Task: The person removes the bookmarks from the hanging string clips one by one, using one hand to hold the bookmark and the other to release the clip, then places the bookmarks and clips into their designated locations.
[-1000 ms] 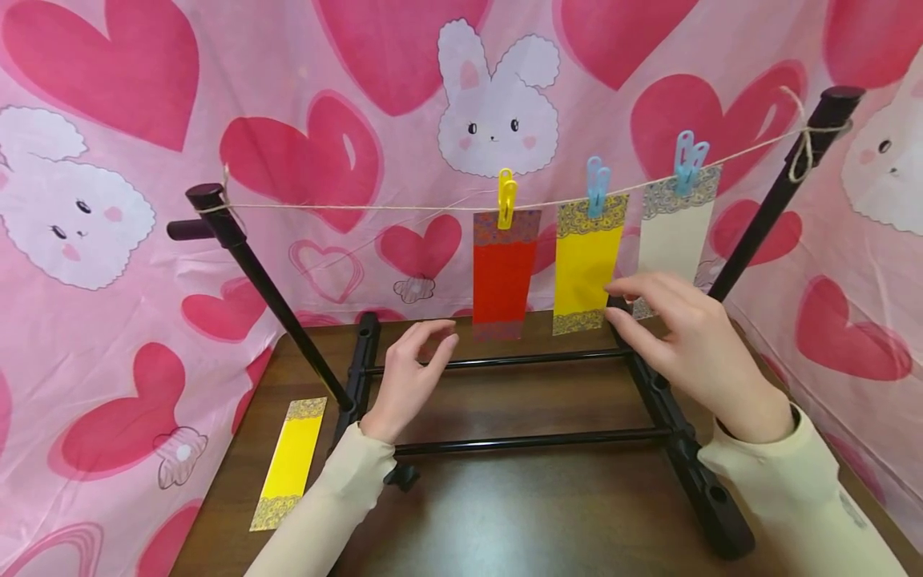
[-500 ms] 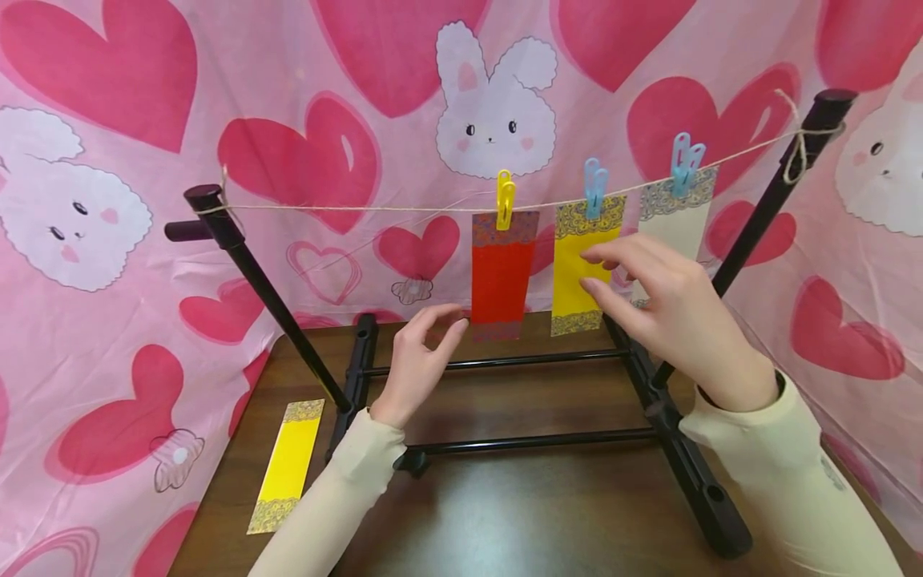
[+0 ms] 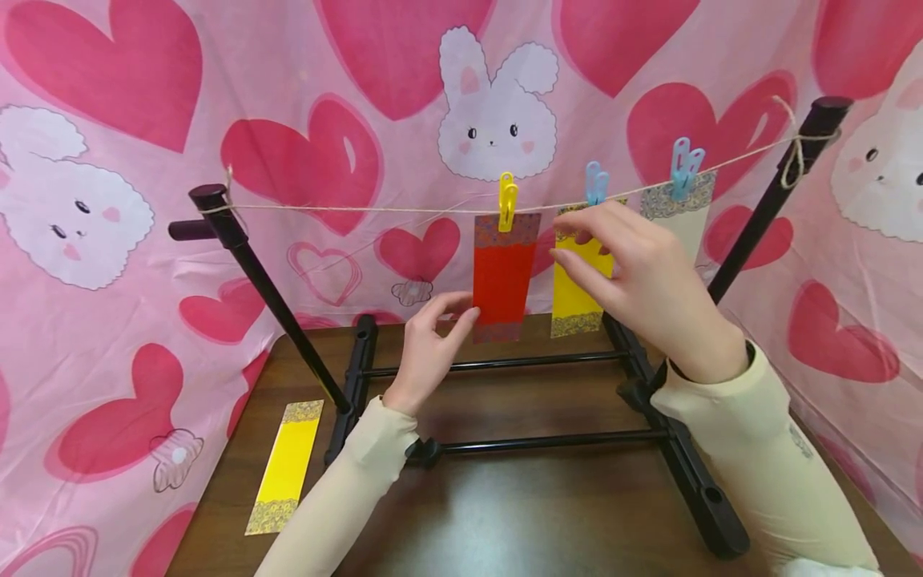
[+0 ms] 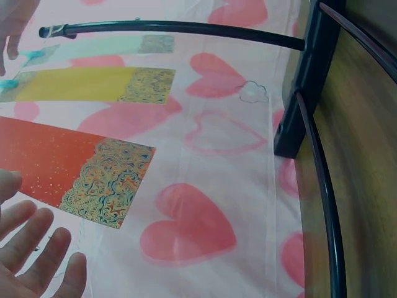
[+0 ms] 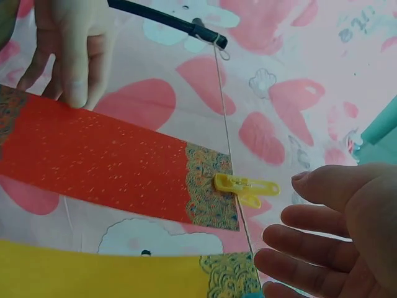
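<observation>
- The yellow paper strip (image 3: 577,280) hung from the twine (image 3: 360,208) by a blue clothespin (image 3: 595,183), right of the red strip (image 3: 502,276).
- It looked thin, light and easily creased; best held at its patterned top edge.
- The right hand (image 3: 634,272) hovered at that top, fingers loosely spread, holding nothing.
- The left hand (image 3: 429,353) waited near the red strip's bottom, fingers relaxed.

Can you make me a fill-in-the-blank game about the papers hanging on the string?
1. The red paper hangs from a peg that is ____ in colour.
2. The number of papers clipped to the string is ____.
3. The paper lying flat on the table is ____.
4. The left hand reaches for the bottom of the ____ paper.

Missing words: yellow; three; yellow; red
</observation>
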`<state>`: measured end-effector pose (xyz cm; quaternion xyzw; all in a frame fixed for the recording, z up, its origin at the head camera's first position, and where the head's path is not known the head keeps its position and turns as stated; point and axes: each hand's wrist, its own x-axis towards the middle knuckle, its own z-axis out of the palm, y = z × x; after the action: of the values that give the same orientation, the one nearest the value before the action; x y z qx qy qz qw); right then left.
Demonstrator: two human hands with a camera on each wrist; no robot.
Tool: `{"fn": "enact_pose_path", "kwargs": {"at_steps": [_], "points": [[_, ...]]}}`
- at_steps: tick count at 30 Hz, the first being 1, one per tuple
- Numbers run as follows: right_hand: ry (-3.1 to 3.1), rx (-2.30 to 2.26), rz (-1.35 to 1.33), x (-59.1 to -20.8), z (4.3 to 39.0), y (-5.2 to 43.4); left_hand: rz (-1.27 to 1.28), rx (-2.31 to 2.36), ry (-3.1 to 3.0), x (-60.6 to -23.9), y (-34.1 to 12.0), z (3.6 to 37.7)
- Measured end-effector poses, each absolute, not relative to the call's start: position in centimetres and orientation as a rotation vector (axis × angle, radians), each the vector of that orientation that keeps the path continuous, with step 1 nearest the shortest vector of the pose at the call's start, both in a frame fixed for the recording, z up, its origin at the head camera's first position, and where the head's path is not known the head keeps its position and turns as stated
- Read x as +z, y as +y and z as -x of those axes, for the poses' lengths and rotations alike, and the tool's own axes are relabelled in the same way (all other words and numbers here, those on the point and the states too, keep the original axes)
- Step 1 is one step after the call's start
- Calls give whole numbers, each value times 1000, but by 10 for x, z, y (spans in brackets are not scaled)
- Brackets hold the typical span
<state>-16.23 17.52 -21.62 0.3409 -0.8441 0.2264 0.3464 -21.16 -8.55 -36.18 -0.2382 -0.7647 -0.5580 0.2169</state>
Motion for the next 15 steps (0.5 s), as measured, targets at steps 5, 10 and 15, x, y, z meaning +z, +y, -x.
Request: {"fn": "enact_pose_path", "kwargs": {"at_steps": [5, 10, 15], "points": [[-2195, 607, -868, -209, 169, 165, 663, -1559, -2102, -361, -84, 214], [-2207, 633, -844, -205, 174, 157, 670, -1575, -2079, -361, -81, 216], [-2199, 661, -822, -202, 180, 148, 668, -1596, -2055, -360, -79, 217]]}}
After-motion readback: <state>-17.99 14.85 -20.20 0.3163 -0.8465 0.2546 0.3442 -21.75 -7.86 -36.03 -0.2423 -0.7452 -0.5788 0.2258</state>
